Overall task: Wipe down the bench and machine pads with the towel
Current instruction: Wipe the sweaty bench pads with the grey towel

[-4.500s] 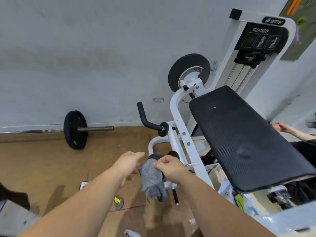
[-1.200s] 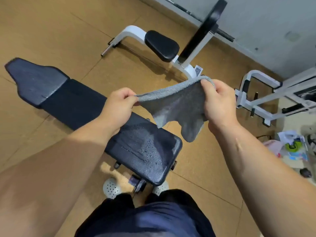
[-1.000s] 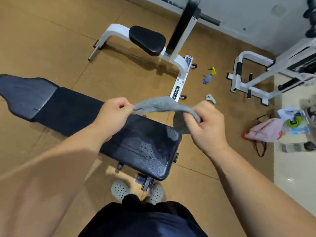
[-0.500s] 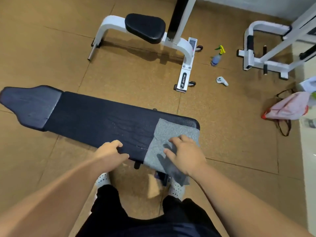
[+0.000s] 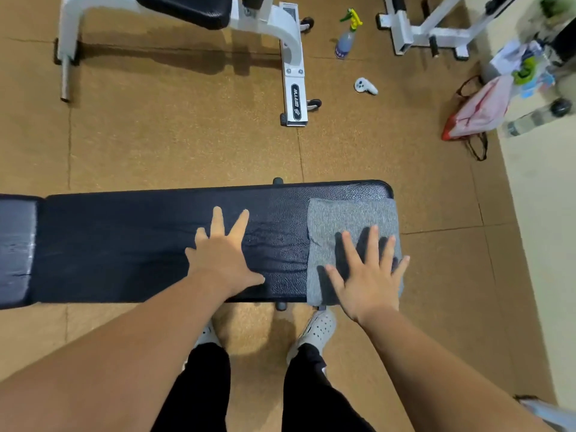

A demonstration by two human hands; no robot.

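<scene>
A long black padded bench (image 5: 124, 244) lies across the view in front of my legs. A grey towel (image 5: 339, 219) is spread flat over its right end. My right hand (image 5: 367, 275) presses flat on the towel with fingers spread. My left hand (image 5: 224, 251) rests flat on the bare pad just left of the towel, fingers apart. The pad between my hands looks wet and streaked. A second black pad (image 5: 187, 7) on a white machine frame sits at the top of the view.
On the brown floor beyond the bench lie a spray bottle (image 5: 346, 39), a white controller (image 5: 365, 86) and a pink bag (image 5: 480, 110). A white machine base (image 5: 427, 29) stands at top right. A pale raised ledge with clutter runs along the right side.
I turned from the machine to the bench, unfolded the towel in both hands and laid it on the bench's right end. Both hands now lie flat, the left moved onto the pad.
</scene>
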